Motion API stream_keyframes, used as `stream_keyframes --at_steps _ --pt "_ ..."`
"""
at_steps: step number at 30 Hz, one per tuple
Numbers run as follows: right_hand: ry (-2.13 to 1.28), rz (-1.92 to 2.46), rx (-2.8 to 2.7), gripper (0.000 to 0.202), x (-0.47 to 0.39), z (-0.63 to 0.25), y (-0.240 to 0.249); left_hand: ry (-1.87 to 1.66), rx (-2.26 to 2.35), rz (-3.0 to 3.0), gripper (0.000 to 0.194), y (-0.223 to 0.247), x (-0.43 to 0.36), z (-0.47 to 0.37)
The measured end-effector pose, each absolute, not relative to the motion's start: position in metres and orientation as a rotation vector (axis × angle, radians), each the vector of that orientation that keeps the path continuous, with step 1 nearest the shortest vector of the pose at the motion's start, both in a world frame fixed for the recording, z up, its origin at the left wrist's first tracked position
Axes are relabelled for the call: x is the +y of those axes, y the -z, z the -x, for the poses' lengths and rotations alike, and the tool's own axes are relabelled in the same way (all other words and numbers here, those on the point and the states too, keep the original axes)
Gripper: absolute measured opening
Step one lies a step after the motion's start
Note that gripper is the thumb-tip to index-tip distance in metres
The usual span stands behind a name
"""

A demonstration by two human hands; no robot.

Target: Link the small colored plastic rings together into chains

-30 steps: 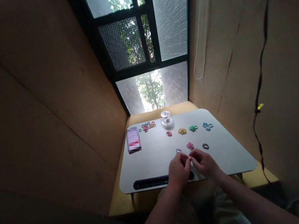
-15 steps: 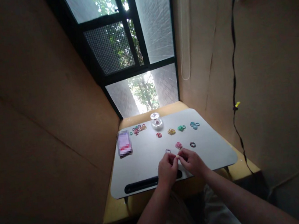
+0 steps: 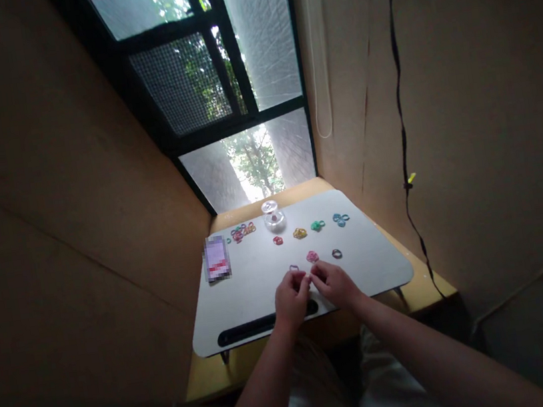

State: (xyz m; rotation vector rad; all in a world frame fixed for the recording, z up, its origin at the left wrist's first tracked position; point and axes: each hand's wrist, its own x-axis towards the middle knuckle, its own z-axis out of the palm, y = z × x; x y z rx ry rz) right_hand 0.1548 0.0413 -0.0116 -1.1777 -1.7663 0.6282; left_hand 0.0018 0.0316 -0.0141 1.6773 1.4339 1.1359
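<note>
My left hand [image 3: 291, 295] and my right hand [image 3: 332, 282] meet above the front of the white lap table [image 3: 244, 295], fingertips pinched together. Whatever is between the fingertips is too small to make out. Just beyond the left fingers lies a purple band [image 3: 293, 268]. A pink pile of bands [image 3: 312, 256] sits past the right fingertips, with a dark band [image 3: 336, 253] to its right. Farther back are small piles of bands: red [image 3: 277, 240], yellow [image 3: 300, 233], green [image 3: 318, 225] and blue [image 3: 340, 219].
A clear lidded container [image 3: 274, 218] stands at the table's back. Left of it lies a mixed heap of coloured bands [image 3: 242, 232]. A blurred-out purple item [image 3: 216, 258] rests at the left edge. The black slot [image 3: 246, 330] runs along the front; a cable [image 3: 401, 131] hangs at right.
The whole view has shifted, so the table and hands appear slightly farther left and higher. Both hands stay pinched together over the same spot, with little finger movement.
</note>
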Motion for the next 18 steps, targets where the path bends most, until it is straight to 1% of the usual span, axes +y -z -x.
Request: stream_keyframes --at_steps 4,12,18 --pt "-0.632 1.172 -1.758 0.014 0.0409 -0.1548 0.0113 -1.145 1.388 -1.671 0.026 0.0165 0.0335 -0.0006" --pt "-0.656 1.17 -1.768 0.012 0.0427 -0.1571 0.015 -1.153 1.434 -1.609 0.021 0.0127 0.0326 -0.0029" --pt "-0.669 1.176 -1.765 0.015 0.0424 -0.1564 0.0153 -1.162 1.496 -1.665 0.02 0.0139 0.0326 -0.0028"
